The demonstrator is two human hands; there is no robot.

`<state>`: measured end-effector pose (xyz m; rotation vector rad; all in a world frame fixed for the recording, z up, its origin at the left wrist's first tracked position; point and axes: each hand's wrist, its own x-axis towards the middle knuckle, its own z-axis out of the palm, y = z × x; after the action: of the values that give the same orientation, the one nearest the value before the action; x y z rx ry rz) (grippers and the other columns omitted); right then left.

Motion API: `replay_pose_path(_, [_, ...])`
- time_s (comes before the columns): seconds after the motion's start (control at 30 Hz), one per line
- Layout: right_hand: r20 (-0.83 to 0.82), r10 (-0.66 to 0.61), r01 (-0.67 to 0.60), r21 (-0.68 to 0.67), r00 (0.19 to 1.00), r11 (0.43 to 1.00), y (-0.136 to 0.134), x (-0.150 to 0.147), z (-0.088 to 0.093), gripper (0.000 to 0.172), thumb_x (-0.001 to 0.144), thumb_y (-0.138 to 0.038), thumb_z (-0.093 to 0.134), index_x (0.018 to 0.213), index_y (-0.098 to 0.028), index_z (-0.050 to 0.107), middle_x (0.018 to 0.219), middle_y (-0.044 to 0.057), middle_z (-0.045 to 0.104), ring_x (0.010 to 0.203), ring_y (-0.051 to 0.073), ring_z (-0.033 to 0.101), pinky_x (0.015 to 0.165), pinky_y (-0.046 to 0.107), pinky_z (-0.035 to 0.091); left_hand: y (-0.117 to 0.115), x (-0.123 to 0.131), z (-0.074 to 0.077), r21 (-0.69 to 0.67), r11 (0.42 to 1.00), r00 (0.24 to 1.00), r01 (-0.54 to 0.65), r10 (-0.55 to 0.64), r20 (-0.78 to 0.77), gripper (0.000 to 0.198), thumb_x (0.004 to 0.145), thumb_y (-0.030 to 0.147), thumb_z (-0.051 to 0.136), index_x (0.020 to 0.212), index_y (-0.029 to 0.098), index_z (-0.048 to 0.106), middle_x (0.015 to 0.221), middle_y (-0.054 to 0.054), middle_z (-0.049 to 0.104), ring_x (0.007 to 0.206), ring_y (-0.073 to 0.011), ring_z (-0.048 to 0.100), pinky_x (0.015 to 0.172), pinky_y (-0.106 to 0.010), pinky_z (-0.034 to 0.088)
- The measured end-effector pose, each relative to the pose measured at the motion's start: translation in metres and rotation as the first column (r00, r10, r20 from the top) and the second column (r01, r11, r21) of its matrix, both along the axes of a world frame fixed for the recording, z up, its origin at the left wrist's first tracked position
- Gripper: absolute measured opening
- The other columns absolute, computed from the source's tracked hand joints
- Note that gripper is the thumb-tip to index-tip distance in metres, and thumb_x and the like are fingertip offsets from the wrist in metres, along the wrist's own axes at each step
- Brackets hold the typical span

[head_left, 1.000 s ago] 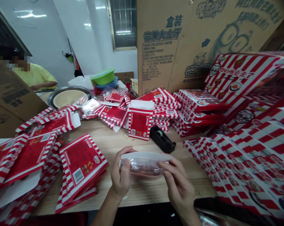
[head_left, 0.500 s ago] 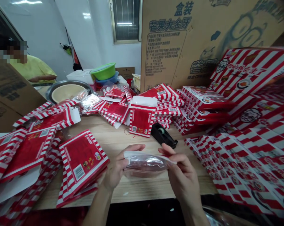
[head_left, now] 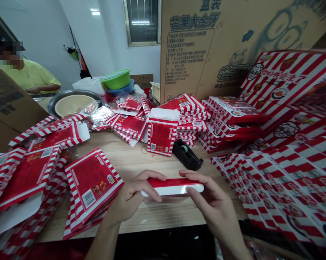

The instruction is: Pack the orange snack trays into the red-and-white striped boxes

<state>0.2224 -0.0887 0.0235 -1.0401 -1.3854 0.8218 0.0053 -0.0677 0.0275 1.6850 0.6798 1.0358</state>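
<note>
Between my two hands, above the front of the wooden table [head_left: 137,220], is a red and white cardboard box [head_left: 171,186], its narrow end with a white flap facing me. My left hand [head_left: 137,189] grips the left end, fingers on top and over the flap. At the right end my right hand [head_left: 206,193] holds it, thumb pressed on the white flap and fingers over the top edge. A clear plastic edge shows under the flap; most of the box's far side is hidden. A black tape dispenser [head_left: 187,155] stands just beyond my right hand.
Striped red boxes [head_left: 92,184] lie stacked at left, with more piled at the back. Tall stacks of striped boxes [head_left: 282,187] fill the right. A big carton [head_left: 190,65] stands behind. A person in a yellow top [head_left: 30,76] is at far left, near a metal basin [head_left: 53,104].
The white flap now lies over the open end, where clear plastic showed before. My fingers have moved inward onto the flap and top edge. The view has shifted slightly.
</note>
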Motion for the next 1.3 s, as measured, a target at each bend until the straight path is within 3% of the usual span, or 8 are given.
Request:
replay_pose_path(0.27, [0.112,0.166,-0.166,-0.008,0.980,0.986,0.003,0.015,0.012,0.009,0.081,-0.024,0.065,0.087,-0.024,0.071,0.094,0.005,0.072,0.095,0.022,0.066,0.098,0.045,0.046,-0.003,0.001,-0.004,0.009,0.993,0.992,-0.120,0.120,-0.038,0.016,0.087,0.020,0.051,0.097,0.020,0.064,0.110,-0.010,0.065,0.105,-0.0210,0.059,0.087,-0.034,0.048])
replay_pose_path(0.43, [0.089,0.304,-0.300,-0.054,0.949,0.952,0.018,0.025,0.024,0.008,0.079,-0.028,0.068,0.080,-0.025,0.075,0.087,0.005,0.074,0.089,0.023,0.069,0.085,0.039,0.055,0.001,-0.012,0.004,0.045,0.999,0.988,0.018,-0.011,-0.153,0.024,0.088,0.018,0.052,0.102,0.028,0.069,0.118,-0.007,0.064,0.115,-0.0217,0.056,0.093,-0.036,0.047])
replay_pose_path(0.6, [0.208,0.355,-0.359,-0.020,0.911,0.933,0.024,0.033,0.025,0.009,0.078,-0.027,0.069,0.084,-0.029,0.075,0.094,0.004,0.073,0.091,0.021,0.068,0.081,0.032,0.056,0.003,-0.017,0.001,0.112,0.994,0.959,0.001,0.031,-0.283,0.021,0.086,0.025,0.056,0.100,0.031,0.070,0.121,-0.007,0.063,0.119,-0.0234,0.053,0.100,-0.043,0.042])
replay_pose_path(0.73, [0.221,0.392,-0.378,-0.105,0.893,0.920,0.014,0.033,0.022,0.012,0.076,-0.028,0.071,0.088,-0.030,0.074,0.108,0.005,0.070,0.101,0.023,0.065,0.085,0.034,0.054,-0.005,-0.006,-0.014,0.091,0.992,0.985,-0.084,0.097,-0.143,0.014,0.080,0.021,0.064,0.091,0.027,0.069,0.121,-0.006,0.063,0.114,-0.0200,0.057,0.093,-0.035,0.046])
replay_pose_path(0.87, [0.099,0.340,-0.319,-0.181,0.935,0.930,0.011,0.023,0.022,0.010,0.081,-0.031,0.065,0.082,-0.026,0.074,0.102,0.006,0.072,0.096,0.023,0.067,0.085,0.036,0.055,-0.009,0.004,-0.023,0.048,0.987,0.986,-0.153,0.156,-0.059,0.013,0.081,0.015,0.062,0.089,0.025,0.065,0.117,-0.005,0.063,0.110,-0.0183,0.058,0.088,-0.030,0.046])
replay_pose_path(1.03, [0.099,0.322,-0.319,-0.051,0.941,0.947,0.016,0.019,0.014,0.011,0.076,-0.032,0.071,0.085,-0.027,0.073,0.104,0.006,0.071,0.101,0.026,0.065,0.100,0.051,0.041,-0.005,0.013,-0.028,0.043,0.962,0.963,-0.271,0.270,0.021,0.010,0.085,0.014,0.057,0.083,0.022,0.063,0.108,-0.005,0.066,0.102,-0.0166,0.060,0.082,-0.027,0.045])
replay_pose_path(1.17, [0.199,0.360,-0.361,-0.034,0.911,0.932,0.015,0.024,0.008,0.019,0.074,-0.024,0.074,0.092,-0.026,0.071,0.121,0.008,0.062,0.116,0.027,0.055,0.098,0.047,0.045,-0.003,0.015,-0.031,0.107,0.946,0.952,-0.306,0.304,0.038,0.010,0.085,0.012,0.056,0.083,0.021,0.061,0.105,-0.005,0.065,0.102,-0.0165,0.060,0.082,-0.027,0.045])
replay_pose_path(1.3, [0.241,0.330,-0.347,0.034,0.913,0.937,0.010,0.021,0.007,0.019,0.082,-0.015,0.066,0.095,-0.028,0.068,0.116,0.002,0.066,0.109,0.020,0.060,0.107,0.044,0.036,-0.005,0.016,-0.031,0.143,0.946,0.956,-0.292,0.291,0.023,0.017,0.085,0.010,0.055,0.093,0.024,0.059,0.112,-0.003,0.060,0.106,-0.0152,0.058,0.089,-0.027,0.044])
